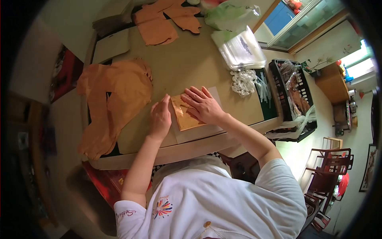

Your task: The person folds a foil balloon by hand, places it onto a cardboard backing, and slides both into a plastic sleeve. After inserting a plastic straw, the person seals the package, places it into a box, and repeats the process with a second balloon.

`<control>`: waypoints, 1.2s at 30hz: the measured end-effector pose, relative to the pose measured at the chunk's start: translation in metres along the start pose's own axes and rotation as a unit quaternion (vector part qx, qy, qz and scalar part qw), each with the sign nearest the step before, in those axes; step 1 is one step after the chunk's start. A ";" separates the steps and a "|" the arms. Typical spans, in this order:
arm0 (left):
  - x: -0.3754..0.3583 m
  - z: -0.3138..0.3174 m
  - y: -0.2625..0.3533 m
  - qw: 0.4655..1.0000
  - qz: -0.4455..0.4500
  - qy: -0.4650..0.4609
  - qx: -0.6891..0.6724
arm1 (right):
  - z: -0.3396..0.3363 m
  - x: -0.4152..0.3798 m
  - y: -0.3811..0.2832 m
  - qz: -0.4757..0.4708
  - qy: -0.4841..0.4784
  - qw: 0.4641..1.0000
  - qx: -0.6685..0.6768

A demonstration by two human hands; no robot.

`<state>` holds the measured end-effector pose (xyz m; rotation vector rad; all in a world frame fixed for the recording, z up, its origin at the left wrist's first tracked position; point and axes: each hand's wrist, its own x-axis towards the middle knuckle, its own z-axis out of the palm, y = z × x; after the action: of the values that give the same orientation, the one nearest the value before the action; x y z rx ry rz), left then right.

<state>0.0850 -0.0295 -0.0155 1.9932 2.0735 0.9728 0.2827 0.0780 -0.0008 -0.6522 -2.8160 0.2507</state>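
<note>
A flat, shiny orange packet (184,119), which looks like folded orange cloth under clear plastic, lies near the table's front edge. Below it is a pale flat sheet (215,94). My right hand (205,106) rests flat on the packet's right part, fingers spread and covering some of it. Along the packet's left edge stands my left hand (160,118), side-on, with its fingers stretched upward and slightly bent. Nothing shows in its grasp. A pile of orange cloth pieces (115,95), seemingly garments, lies to the left of my left hand.
More orange garments (159,26) lie at the table's far side. At right are a stack of clear plastic bags (242,49), a green plastic bag (230,16), white plastic pieces (243,83) and clear strips (263,89). A black crate (292,95) stands beyond the right edge.
</note>
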 end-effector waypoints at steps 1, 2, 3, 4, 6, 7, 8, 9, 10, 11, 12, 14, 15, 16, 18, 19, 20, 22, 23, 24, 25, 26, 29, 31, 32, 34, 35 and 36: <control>0.004 -0.004 0.004 0.999 -0.026 -0.025 -0.003 | -0.001 0.000 -0.001 0.001 0.001 1.000 0.003; 0.011 -0.005 0.010 1.000 -0.025 -0.015 -0.002 | -0.001 0.000 -0.001 0.001 0.001 1.000 0.006; 0.023 -0.005 0.022 1.000 -0.027 -0.003 -0.001 | -0.002 0.001 -0.002 0.002 -0.004 1.000 0.003; 0.032 -0.001 0.033 1.000 -0.030 0.008 -0.001 | -0.004 0.001 -0.003 0.002 -0.010 1.000 -0.001; 0.030 0.034 0.036 0.999 -0.044 -0.010 0.024 | -0.005 0.003 -0.002 0.005 -0.007 1.000 0.009; 0.023 0.044 0.039 0.998 -0.045 -0.015 0.040 | -0.001 0.001 -0.002 0.011 0.002 1.000 0.023; 0.015 0.052 0.040 0.997 -0.045 -0.020 0.056 | 0.001 0.002 -0.001 0.017 0.012 0.999 0.037; 0.010 0.046 0.046 0.994 -0.060 -0.053 0.076 | 0.003 0.003 -0.002 0.029 0.009 0.999 0.027; 0.009 0.045 0.048 0.994 -0.058 -0.051 0.078 | 0.006 0.003 -0.004 0.043 0.004 0.999 0.020; 0.006 0.046 0.048 0.994 -0.058 -0.050 0.080 | 0.010 0.002 -0.006 0.057 -0.002 0.998 0.015; 0.004 0.046 0.048 0.994 -0.059 -0.048 0.083 | 0.012 0.003 -0.009 0.067 0.005 0.998 0.018; 0.003 0.046 0.047 0.989 -0.065 -0.072 0.116 | 0.012 0.004 -0.018 0.092 0.021 0.995 0.028; 0.004 0.040 0.050 0.985 -0.066 -0.086 0.134 | 0.011 0.002 -0.020 0.123 0.024 0.992 0.005; 0.003 0.036 0.053 0.981 -0.067 -0.101 0.152 | 0.011 0.000 -0.018 0.139 0.024 0.990 -0.003; -0.002 0.032 0.051 0.983 -0.065 -0.106 0.134 | 0.006 -0.007 -0.006 0.172 0.026 0.984 -0.024; -0.003 0.030 0.050 0.984 -0.063 -0.106 0.126 | 0.004 -0.011 -0.001 0.175 0.025 0.984 -0.038; -0.006 0.029 0.049 0.984 -0.062 -0.108 0.127 | 0.001 -0.014 0.004 0.183 0.018 0.982 -0.036; -0.014 0.024 0.048 0.984 -0.061 -0.108 0.130 | -0.003 -0.019 0.013 0.197 0.007 0.980 -0.034; -0.015 0.023 0.047 0.984 -0.059 -0.102 0.133 | -0.003 -0.021 0.016 0.203 0.016 0.978 -0.034; -0.017 0.022 0.047 0.984 -0.058 -0.097 0.135 | -0.004 -0.022 0.015 0.202 0.014 0.978 -0.056; -0.019 0.022 0.047 0.985 -0.056 -0.093 0.137 | -0.004 -0.026 0.010 0.203 0.010 0.976 -0.076; -0.019 0.023 0.046 0.985 -0.055 -0.090 0.136 | -0.003 -0.031 0.005 0.202 0.007 0.974 -0.097; -0.023 0.027 0.045 0.986 -0.061 -0.082 0.128 | -0.017 -0.064 -0.054 0.044 -0.061 0.997 -0.009; -0.020 0.025 0.045 0.988 -0.055 -0.078 0.125 | -0.021 -0.078 -0.066 0.025 -0.090 0.996 -0.010; -0.021 0.025 0.045 0.988 -0.054 -0.079 0.123 | -0.027 -0.087 -0.059 0.049 -0.093 0.993 -0.046; -0.021 0.025 0.045 0.988 -0.055 -0.077 0.121 | -0.037 -0.103 -0.039 0.104 -0.050 0.991 -0.062; -0.021 0.025 0.045 0.988 -0.057 -0.079 0.122 | -0.040 -0.112 -0.026 0.138 -0.004 0.990 -0.040; -0.021 0.025 0.046 0.988 -0.058 -0.079 0.122 | -0.045 -0.111 -0.018 0.171 0.042 0.984 -0.019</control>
<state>0.1392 -0.0425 -0.0191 1.9542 2.2823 0.5434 0.3841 0.0172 0.0243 -1.1276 -2.6197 0.2226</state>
